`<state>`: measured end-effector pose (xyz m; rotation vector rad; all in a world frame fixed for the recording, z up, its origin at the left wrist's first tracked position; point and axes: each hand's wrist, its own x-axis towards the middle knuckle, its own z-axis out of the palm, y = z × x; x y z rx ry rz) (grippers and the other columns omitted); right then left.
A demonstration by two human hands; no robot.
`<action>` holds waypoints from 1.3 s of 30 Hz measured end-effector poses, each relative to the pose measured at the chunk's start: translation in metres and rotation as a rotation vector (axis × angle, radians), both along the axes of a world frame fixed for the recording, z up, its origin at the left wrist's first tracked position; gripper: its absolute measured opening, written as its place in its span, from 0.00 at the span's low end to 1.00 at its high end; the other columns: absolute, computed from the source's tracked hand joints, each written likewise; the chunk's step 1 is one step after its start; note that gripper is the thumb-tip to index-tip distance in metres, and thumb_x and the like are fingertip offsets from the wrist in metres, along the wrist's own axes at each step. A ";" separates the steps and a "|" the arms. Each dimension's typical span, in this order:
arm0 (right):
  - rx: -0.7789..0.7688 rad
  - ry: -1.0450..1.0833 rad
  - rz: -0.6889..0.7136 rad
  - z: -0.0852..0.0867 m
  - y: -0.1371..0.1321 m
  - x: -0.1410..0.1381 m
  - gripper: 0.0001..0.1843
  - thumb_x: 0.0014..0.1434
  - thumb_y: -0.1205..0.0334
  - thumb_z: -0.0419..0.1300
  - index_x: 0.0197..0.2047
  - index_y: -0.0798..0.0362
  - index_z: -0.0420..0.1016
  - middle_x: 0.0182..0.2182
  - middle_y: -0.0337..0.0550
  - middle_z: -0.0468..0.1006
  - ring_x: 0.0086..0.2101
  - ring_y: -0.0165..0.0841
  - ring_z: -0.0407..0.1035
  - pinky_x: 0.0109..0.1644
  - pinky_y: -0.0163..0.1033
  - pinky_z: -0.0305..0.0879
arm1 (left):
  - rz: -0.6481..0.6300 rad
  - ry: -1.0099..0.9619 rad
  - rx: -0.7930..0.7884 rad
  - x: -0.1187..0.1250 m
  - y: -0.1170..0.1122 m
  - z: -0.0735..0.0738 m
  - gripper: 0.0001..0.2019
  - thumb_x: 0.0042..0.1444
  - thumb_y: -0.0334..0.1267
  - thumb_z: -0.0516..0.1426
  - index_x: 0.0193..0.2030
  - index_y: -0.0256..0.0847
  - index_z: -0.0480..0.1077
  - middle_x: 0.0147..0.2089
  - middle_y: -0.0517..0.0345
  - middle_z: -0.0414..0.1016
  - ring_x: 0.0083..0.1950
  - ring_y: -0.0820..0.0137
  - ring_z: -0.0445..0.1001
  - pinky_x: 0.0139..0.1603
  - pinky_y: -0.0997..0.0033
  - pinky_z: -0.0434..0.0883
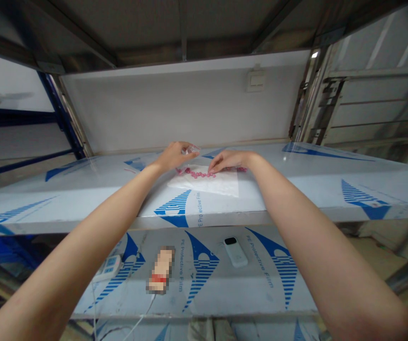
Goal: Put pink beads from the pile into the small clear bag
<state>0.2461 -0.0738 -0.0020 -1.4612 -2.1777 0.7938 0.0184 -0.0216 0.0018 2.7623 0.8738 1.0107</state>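
Observation:
A row of small pink beads [198, 175] lies across a white sheet [225, 188] on the upper shelf. More pink beads [242, 169] show at the right, partly behind my right hand [229, 161]. That hand is closed in a pinch, its fingertips down on the bead row. My left hand [175, 155] is raised at the back left of the sheet. Between its thumb and fingers is a small clear plastic bag [191, 150], with a few pinkish bits near it. Whether the beads are strung together is too small to tell.
The film-covered shelf [312, 184] ends at a front edge beneath my forearms. On the lower shelf lie a white device with a dark screen [235, 252], a blurred-out phone-like object [161, 270] on a cable, and a white power strip [109, 268]. A metal underside [147, 33] hangs overhead.

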 end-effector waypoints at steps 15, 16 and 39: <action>0.348 0.368 -0.179 0.008 -0.011 -0.031 0.11 0.53 0.54 0.66 0.30 0.54 0.77 0.23 0.38 0.71 0.26 0.29 0.59 0.32 0.36 0.55 | -0.055 0.027 0.017 0.008 -0.012 0.001 0.20 0.59 0.51 0.55 0.45 0.37 0.77 0.44 0.49 0.80 0.42 0.65 0.74 0.46 0.66 0.68; 0.334 0.344 -0.177 0.008 -0.011 -0.031 0.14 0.55 0.51 0.64 0.29 0.54 0.77 0.21 0.37 0.68 0.25 0.28 0.58 0.31 0.36 0.54 | -0.054 0.025 0.020 0.008 -0.012 0.001 0.20 0.59 0.51 0.55 0.45 0.37 0.77 0.44 0.49 0.80 0.41 0.66 0.74 0.46 0.65 0.67; 0.368 0.586 -0.197 0.014 -0.016 -0.035 0.10 0.54 0.58 0.67 0.38 0.54 0.76 0.37 0.47 0.79 0.29 0.29 0.73 0.26 0.32 0.61 | -0.097 -0.598 -0.303 -0.006 0.011 0.009 0.15 0.52 0.47 0.63 0.38 0.36 0.79 0.39 0.49 0.81 0.45 0.65 0.76 0.52 0.65 0.69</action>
